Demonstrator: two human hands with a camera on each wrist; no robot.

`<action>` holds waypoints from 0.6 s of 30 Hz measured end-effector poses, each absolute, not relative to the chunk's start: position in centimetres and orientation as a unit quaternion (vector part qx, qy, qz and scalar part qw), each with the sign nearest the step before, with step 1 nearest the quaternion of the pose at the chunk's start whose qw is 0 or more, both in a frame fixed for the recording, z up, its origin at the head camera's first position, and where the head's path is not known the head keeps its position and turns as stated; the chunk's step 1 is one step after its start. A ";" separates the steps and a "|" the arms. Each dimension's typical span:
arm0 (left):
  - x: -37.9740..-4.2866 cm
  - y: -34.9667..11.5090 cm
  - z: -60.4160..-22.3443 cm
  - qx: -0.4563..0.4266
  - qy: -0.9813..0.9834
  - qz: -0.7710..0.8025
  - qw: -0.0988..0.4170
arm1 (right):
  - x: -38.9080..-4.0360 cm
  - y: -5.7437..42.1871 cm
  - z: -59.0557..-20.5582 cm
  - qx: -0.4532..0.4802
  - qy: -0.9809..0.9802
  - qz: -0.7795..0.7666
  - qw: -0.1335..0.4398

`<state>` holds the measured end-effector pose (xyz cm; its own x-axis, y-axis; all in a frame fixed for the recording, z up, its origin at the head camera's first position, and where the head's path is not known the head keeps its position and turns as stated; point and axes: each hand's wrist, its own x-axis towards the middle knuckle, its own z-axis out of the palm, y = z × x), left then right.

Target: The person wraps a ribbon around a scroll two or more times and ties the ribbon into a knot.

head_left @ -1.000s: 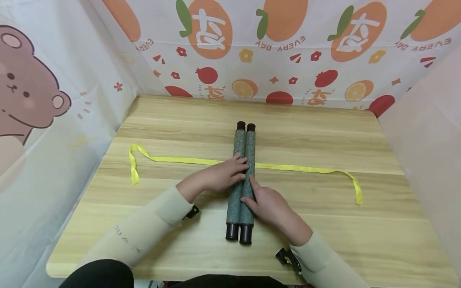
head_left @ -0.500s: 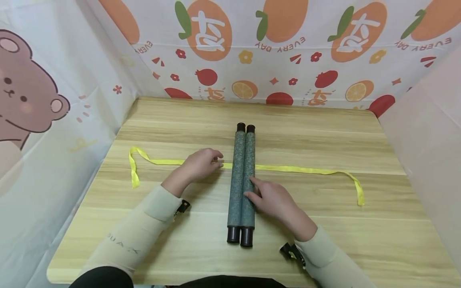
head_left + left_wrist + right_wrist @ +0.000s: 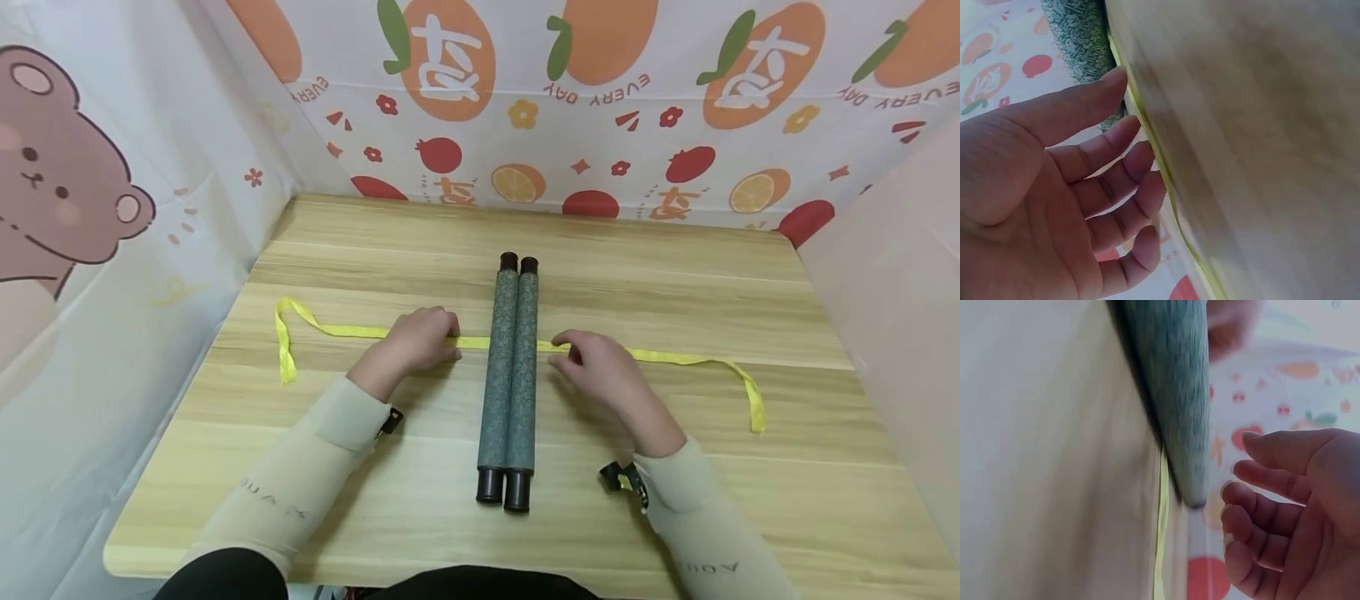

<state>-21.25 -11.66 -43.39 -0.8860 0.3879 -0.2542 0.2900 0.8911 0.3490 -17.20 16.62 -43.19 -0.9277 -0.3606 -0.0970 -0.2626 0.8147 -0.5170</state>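
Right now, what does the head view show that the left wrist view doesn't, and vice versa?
Head only: the right grip, the dark end caps of the two green rolls, both ends of the yellow ribbon, and the bear print.
Left wrist only: the palm side of the left grip.
Both: the left grip, some of the ribbon, green roll (just a section in the wrist view), wooden table and fruit-print curtain.

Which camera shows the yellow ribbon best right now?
The head view: it shows both ends of the yellow ribbon, though the left hand, right hand and green rolls hide parts. The left wrist view shows only a long stretch; the right wrist view, a shorter strip.
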 end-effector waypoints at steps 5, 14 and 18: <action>-22.0 -11.3 -43.3 0.173 0.957 0.154 0.173 | -19.5 18.6 -43.7 -0.147 0.958 -0.229 0.088; -23.1 -10.8 -42.7 0.164 0.954 0.134 0.212 | -21.3 19.5 -44.6 -0.122 0.968 -0.175 0.130; -23.5 -10.9 -42.5 0.167 0.952 0.126 0.221 | -21.9 19.7 -44.4 -0.116 0.958 -0.201 0.167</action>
<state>-23.55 -10.90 -42.46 -0.8465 0.3743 -0.3787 0.2625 0.9121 0.3148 -21.93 19.70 -44.44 -0.9177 -0.2886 -0.2730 -0.1547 0.8926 -0.4235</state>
